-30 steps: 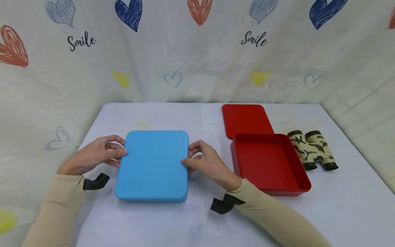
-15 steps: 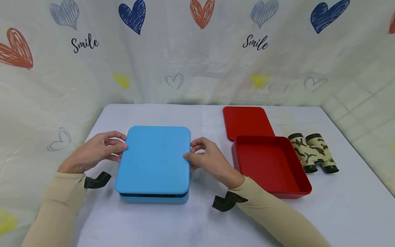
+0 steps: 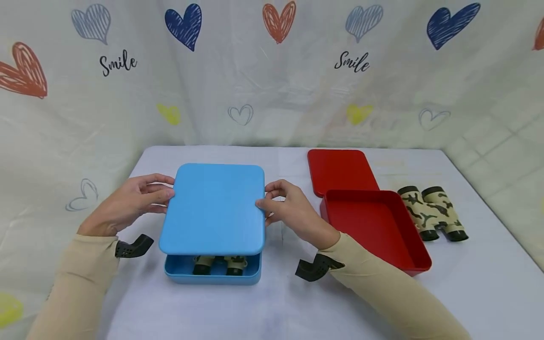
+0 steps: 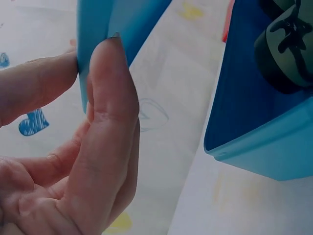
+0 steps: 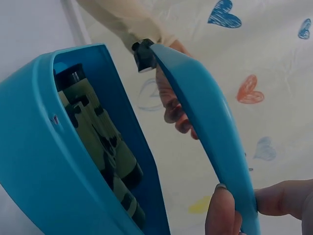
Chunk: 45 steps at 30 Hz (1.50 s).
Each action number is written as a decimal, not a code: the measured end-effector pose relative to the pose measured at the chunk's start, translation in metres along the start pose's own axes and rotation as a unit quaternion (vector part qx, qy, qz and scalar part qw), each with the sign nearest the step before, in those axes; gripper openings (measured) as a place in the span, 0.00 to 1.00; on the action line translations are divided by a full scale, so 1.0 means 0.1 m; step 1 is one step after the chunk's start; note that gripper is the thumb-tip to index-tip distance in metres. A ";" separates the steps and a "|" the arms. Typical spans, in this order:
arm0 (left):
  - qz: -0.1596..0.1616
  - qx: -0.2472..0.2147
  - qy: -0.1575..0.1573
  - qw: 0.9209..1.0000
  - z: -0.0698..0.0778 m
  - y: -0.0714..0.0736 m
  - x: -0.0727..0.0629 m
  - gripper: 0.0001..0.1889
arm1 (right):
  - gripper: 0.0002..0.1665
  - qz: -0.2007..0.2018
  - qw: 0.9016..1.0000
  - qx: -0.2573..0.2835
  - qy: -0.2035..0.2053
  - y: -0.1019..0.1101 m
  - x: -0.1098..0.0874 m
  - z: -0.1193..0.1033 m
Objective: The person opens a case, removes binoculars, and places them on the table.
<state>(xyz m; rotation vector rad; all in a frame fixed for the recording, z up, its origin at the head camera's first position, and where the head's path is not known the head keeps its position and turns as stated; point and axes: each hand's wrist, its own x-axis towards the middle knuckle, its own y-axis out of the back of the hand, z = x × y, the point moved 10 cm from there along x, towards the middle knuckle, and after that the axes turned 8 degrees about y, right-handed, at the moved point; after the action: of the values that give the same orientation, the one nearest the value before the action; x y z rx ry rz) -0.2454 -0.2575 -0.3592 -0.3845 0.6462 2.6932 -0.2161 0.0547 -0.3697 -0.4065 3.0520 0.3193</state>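
Observation:
Between both hands hangs a blue lid (image 3: 216, 208), lifted clear of the blue box (image 3: 212, 279) below it. My left hand (image 3: 131, 203) pinches the lid's left edge between thumb and fingers. On the opposite edge, my right hand (image 3: 295, 212) pinches it the same way. Camouflage binoculars (image 5: 100, 142) lie inside the blue box; in the head view only their dark ends show under the lid. The left wrist view shows part of the binoculars (image 4: 286, 54) by the box's corner.
Right of the blue box stands an open red box (image 3: 374, 226) with bare insides. Its red lid (image 3: 342, 172) lies behind it. A second pair of camouflage binoculars (image 3: 433, 212) rests beside the red box. A patterned cloth (image 3: 272, 94) hangs behind the white table.
Both hands have raised the blue lid up and away from the box. A gap has opened at the front, and the binoculars inside have come into sight.

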 end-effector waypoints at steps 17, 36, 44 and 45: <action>0.020 -0.011 0.003 1.000 0.02 0.02 0.13 0.30 | 0.30 -0.016 1.000 -0.004 0.006 0.08 0.14 -0.01; 0.008 -0.023 -0.023 0.999 0.11 0.06 0.31 0.32 | 0.29 -0.014 1.000 -0.008 0.024 0.19 0.38 -0.10; 0.000 -0.028 -0.026 0.999 0.15 0.06 0.40 0.32 | 0.28 -0.013 0.999 -0.003 0.029 0.25 0.48 -0.12; 0.001 -0.030 -0.027 0.999 0.15 0.06 0.41 0.32 | 0.28 -0.013 0.999 -0.003 0.029 0.25 0.49 -0.11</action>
<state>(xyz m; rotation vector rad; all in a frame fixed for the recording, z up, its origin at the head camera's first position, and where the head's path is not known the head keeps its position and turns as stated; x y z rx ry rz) -0.2880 -0.2446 -0.3576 -0.3242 0.5524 2.7186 -0.2707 0.0636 -0.3572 -0.4627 3.1010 0.3213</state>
